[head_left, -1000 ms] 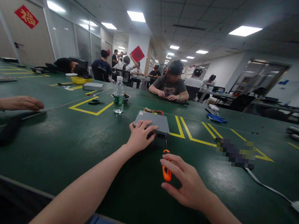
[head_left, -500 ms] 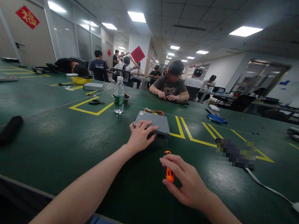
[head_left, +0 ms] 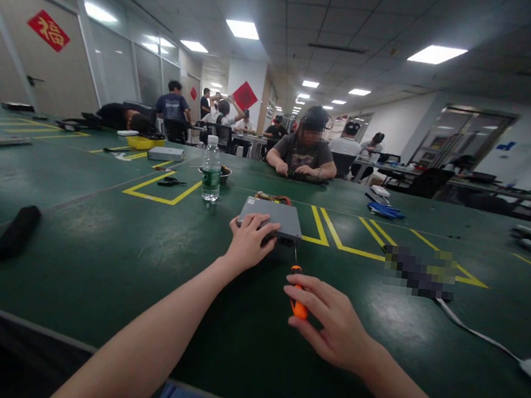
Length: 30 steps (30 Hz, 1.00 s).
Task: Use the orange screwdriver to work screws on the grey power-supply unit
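Note:
A grey metal computer power supply [head_left: 282, 219] lies on the green table, its bundle of coloured wires [head_left: 272, 198] at the far side. My left hand [head_left: 252, 241] grips its near left part, fingers over the top cover and thumb by the front edge. In my right hand [head_left: 328, 321] is an orange and black screwdriver [head_left: 300, 302], pinched by the handle between thumb and fingers. Its thin shaft points away from me, up to the near right edge of the power supply, beside the socket. Whether the tip sits in a screw is too small to tell.
Left of the power supply stands a water bottle [head_left: 211, 174], with a bowl [head_left: 224, 174] behind it. A black case [head_left: 17, 233] lies at left, a blurred-out dark object [head_left: 417, 272] with a white cable at right. A person [head_left: 305, 149] works across the table.
The screwdriver handle has turned and shifted slightly in my right hand, whose fingers moved a little. My left hand and the power supply stay put. Another person's hand appears at the left edge.

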{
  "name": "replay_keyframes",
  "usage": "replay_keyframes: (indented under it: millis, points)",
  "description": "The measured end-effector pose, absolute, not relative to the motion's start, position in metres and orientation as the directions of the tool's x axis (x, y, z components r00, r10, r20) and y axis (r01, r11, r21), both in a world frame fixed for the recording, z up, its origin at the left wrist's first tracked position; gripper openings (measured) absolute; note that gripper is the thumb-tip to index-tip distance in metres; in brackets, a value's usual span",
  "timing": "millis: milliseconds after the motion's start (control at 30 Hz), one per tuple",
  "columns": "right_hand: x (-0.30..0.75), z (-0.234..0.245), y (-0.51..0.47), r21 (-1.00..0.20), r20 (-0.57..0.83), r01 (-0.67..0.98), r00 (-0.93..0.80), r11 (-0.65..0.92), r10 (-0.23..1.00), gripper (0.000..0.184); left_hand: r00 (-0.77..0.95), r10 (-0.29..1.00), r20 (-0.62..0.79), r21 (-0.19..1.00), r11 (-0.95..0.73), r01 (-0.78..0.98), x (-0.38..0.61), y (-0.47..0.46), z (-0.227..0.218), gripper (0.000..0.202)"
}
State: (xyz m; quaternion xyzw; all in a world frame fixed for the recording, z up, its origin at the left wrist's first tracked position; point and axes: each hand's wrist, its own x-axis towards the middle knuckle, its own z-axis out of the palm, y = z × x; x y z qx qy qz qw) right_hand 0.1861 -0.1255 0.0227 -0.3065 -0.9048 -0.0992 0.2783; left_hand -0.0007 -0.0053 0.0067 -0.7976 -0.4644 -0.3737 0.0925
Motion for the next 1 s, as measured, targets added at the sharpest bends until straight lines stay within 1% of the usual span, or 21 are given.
replay_keyframes:
  millis: [67,167,267,367,400,467,533,600,700,800,833,900,1000]
  points:
    - [0.1851,0.021,-0.1245,0.016,0.611,0.617,-0.629,0.787,0.48,0.027,0.288,0.675,0.68,0.202,-0.549,0.811,-0.0005,-0.0053,0.0067,0.029]
    - [0.185,0.0196,-0.124,-0.026,0.648,0.62,-0.587,0.784,0.486,0.028,0.284,0.671,0.685,0.2,-0.548,0.812,-0.0006,-0.0054,0.0065,0.029]
    - [0.1857,0.0219,-0.1258,-0.052,0.594,0.618,-0.612,0.784,0.522,0.034,0.283,0.668,0.688,0.198,-0.548,0.812,-0.0007,-0.0056,0.0064,0.029]
    - [0.1851,0.0239,-0.1277,0.0,0.495,0.613,-0.686,0.79,0.533,0.036,0.285,0.67,0.685,0.195,-0.545,0.815,-0.0007,-0.0056,0.0061,0.028]
    - [0.1846,0.0237,-0.1279,0.019,0.485,0.612,-0.697,0.791,0.528,0.034,0.285,0.67,0.686,0.194,-0.546,0.815,-0.0007,-0.0055,0.006,0.028]
    - [0.1833,0.0221,-0.1274,0.034,0.521,0.611,-0.686,0.791,0.507,0.029,0.287,0.666,0.689,0.193,-0.55,0.813,-0.0007,-0.0053,0.0058,0.028]
    - [0.1826,0.0202,-0.1267,0.01,0.582,0.606,-0.65,0.795,0.489,0.025,0.29,0.662,0.691,0.192,-0.554,0.81,-0.0008,-0.0051,0.0057,0.028]
    - [0.1829,0.0196,-0.1266,-0.025,0.605,0.609,-0.622,0.793,0.497,0.024,0.291,0.664,0.689,0.192,-0.555,0.81,-0.0009,-0.0051,0.0058,0.029]
    - [0.1846,0.0218,-0.1277,-0.024,0.552,0.62,-0.646,0.784,0.528,0.032,0.293,0.663,0.689,0.19,-0.555,0.81,-0.001,-0.005,0.0058,0.028]
    - [0.1859,0.0236,-0.1277,0.048,0.509,0.609,-0.697,0.792,0.504,0.038,0.29,0.657,0.696,0.19,-0.558,0.808,-0.001,-0.0044,0.0052,0.027]
    - [0.1861,0.0233,-0.1271,0.069,0.527,0.608,-0.696,0.791,0.488,0.036,0.289,0.657,0.696,0.191,-0.558,0.807,-0.0009,-0.0041,0.0048,0.027]
    - [0.1861,0.0212,-0.1252,0.085,0.604,0.616,-0.657,0.784,0.451,0.029,0.289,0.658,0.695,0.193,-0.558,0.807,-0.0009,-0.0035,0.0042,0.027]
    - [0.1864,0.018,-0.1227,0.034,0.697,0.634,-0.569,0.772,0.437,0.024,0.289,0.659,0.694,0.193,-0.557,0.807,-0.0011,-0.0035,0.0042,0.028]
